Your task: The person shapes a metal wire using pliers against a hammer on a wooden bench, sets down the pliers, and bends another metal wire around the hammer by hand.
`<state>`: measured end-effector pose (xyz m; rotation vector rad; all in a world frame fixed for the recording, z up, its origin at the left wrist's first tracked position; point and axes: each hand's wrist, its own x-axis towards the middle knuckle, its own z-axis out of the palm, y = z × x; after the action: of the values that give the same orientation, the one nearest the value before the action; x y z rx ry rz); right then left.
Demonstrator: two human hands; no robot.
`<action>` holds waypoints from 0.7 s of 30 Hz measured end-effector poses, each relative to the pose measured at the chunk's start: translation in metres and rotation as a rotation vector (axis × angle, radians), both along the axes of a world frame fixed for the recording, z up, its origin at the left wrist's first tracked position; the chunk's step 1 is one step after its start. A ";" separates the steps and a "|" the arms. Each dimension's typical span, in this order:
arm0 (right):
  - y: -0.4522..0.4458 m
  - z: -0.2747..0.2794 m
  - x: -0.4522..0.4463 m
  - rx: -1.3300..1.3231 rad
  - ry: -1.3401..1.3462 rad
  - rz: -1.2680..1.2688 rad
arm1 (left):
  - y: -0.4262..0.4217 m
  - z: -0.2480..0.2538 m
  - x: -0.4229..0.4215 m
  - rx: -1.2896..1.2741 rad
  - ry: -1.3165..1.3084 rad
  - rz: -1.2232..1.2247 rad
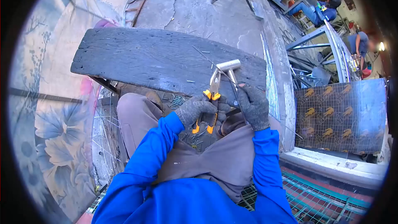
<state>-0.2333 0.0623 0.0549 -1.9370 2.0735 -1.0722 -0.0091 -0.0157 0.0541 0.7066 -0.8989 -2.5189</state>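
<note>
My left hand (195, 111), in a grey knit glove, is wrapped round pliers (214, 86) with orange and black handles. The jaws point away from me, close to a thin metal rod (206, 57); whether they grip it I cannot tell. My right hand (253, 107), gloved too, is closed on the rod, which runs on below its fingers. Just beyond that hand, a hammer (228, 65) with a silvery head and metal handle lies on the dark wooden bench (157, 56).
Short cut metal pieces (178, 100) litter the ground below the bench. Long thin rods (271, 79) lie to the right. A patterned sheet (327, 116) stands farther right. A printed cloth (62, 128) hangs at left. Two people (321, 14) are at the upper right.
</note>
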 end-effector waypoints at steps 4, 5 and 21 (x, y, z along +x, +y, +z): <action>0.003 0.004 0.001 0.065 -0.034 -0.009 | -0.001 -0.010 0.001 -0.020 -0.074 -0.070; 0.003 0.003 0.001 0.065 -0.034 -0.009 | -0.001 -0.012 0.001 -0.036 -0.121 -0.075; 0.003 0.006 -0.008 0.354 -0.281 -0.122 | 0.010 -0.029 0.003 -0.009 -0.190 -0.277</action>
<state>-0.2410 0.0650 0.0611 -1.4259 2.0732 -0.8643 -0.0061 -0.0057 0.0256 0.8836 -1.1429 -2.7185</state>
